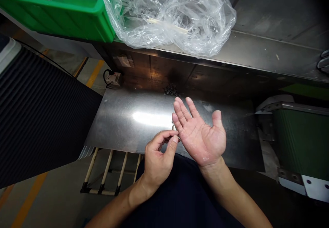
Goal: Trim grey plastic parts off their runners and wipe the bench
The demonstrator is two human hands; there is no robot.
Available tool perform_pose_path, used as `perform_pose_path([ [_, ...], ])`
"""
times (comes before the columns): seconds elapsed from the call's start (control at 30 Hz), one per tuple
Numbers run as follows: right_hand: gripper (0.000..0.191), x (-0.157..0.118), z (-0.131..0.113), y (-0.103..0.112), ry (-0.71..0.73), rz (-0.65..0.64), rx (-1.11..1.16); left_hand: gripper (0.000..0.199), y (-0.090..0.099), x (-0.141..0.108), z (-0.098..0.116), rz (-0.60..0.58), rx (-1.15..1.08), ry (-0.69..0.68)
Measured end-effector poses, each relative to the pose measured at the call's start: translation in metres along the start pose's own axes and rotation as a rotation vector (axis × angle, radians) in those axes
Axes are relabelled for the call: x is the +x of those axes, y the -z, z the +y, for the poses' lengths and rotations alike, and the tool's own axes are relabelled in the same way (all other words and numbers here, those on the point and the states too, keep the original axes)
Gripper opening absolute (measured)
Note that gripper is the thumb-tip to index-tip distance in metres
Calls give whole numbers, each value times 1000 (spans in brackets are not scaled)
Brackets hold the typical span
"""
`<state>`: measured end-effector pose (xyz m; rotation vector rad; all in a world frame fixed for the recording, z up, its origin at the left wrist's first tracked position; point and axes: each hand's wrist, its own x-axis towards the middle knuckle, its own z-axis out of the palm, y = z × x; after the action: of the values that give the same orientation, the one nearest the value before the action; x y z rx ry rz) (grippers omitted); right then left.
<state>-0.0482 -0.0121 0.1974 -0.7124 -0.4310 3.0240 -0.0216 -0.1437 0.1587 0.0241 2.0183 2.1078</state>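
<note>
Brushed metal, crinkled film and ribbed dark folds

The metal work table (pixel 115 118) looks smooth, with a bright glare on its satin top; the metal shelf (pixel 269 55) above is duller and scuffed. Clear plastic bags (pixel 203 19) crumple glossily beside a green bin (pixel 77 19) of smooth, shiny plastic. The black cover (pixel 46 118) at left is matt and closely ribbed, the navy clothing (pixel 180 193) matt cloth.

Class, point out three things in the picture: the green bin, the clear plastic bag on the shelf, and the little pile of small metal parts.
Green bin (pixel 74 21), head view, front wall.
Clear plastic bag (pixel 203 9), head view, crumpled right side.
Pile (pixel 171 90), head view, middle.
</note>
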Motion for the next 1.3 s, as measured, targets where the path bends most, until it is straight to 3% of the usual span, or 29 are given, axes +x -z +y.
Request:
perform_pose_path([
  [0.17, 73, -1, 1, 2, -3, -7, 46, 14, -1, -2, -1, 1, 32, -13],
  [0.4, 74, 0, -3, 11, 0, 93, 116, 18, -7, -13, -1, -27, 304, -433],
  [0.57, 75, -2, -3, 14, 66, 68, 56, 24, -9, -24, 5, -109, 392, -559],
  [1.13, 73, -12, 1, 12, 298, -67, -263, 13, -13, -28, 32, -199, 789, -573],
  [1.3, 72, -13, 4, 12, 324, -62, -313, 16, -14, -24, 34, -287, 894, -561],
])
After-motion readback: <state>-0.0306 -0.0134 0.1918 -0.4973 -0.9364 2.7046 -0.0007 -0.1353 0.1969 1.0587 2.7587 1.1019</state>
